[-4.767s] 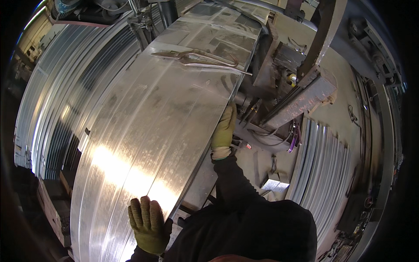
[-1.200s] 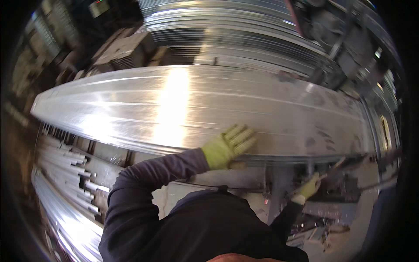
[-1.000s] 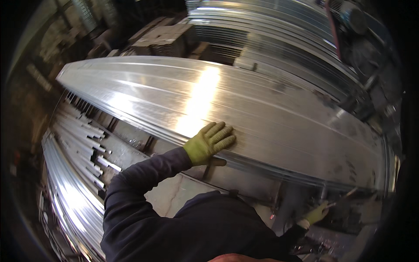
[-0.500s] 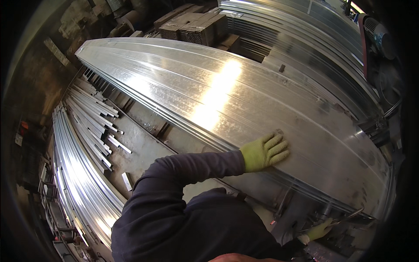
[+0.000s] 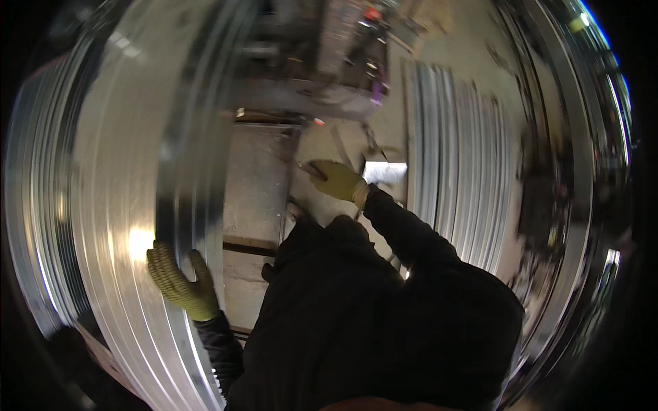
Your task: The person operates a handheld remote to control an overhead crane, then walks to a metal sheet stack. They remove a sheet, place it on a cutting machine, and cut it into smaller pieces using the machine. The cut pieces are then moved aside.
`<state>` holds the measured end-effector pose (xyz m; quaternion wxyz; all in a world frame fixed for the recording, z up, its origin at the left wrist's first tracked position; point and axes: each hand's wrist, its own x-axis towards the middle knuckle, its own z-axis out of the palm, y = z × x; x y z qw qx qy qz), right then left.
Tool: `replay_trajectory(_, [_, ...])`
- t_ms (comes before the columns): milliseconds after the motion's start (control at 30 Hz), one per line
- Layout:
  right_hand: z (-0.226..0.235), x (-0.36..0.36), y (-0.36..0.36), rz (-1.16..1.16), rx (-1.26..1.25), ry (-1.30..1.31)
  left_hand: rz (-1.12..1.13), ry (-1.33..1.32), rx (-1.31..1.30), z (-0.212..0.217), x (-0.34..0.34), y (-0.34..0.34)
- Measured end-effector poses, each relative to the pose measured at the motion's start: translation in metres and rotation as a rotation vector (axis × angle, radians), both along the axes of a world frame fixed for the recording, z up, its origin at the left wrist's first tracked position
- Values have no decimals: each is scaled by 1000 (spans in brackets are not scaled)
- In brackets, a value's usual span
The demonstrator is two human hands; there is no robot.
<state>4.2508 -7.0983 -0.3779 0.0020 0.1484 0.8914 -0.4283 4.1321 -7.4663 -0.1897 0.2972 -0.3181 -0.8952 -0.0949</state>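
Observation:
My left hand [image 5: 181, 282], in a yellow-green knitted glove, lies open on the long shiny metal panels [image 5: 116, 205], thumb apart from the fingers. It touches the panel surface near the raised ribs along the edge. Across the gap from it, my right hand [image 5: 337, 182], gloved alike, is closed round a slim tool [image 5: 314, 170]. Only a short piece of that tool shows, and motion blur hides its kind. Beyond my right wrist is a bright, pale rectangular piece [image 5: 386, 172].
Long metal profiles [image 5: 456, 171] lie side by side to the right. A dark bench or machine [image 5: 308, 98] crosses the far side, blurred. Between the panels and my body is a grey plate-like surface [image 5: 253, 185]. More metal lengths [image 5: 582, 171] run along the far right.
My view has swung sharply round, bringing the panels to my left. My left hand stays on the panels, at a different spot in view. My right hand, still gripping the slim tool, is now before my body.

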Motion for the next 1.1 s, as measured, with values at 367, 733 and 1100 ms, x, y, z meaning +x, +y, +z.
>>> replay_trajectory(367, [-145,432,-34,-188,-30,-1006,-977,-657,-226,-60,54,232])
replay_trajectory(733, [-153,264,150,-789,-183,-446,-1093,-958,-511,-116,83,294])
replay_trajectory(1100, [-71,88,245,-991,-319,159,-1217,-970,-898,-214,-2,431])
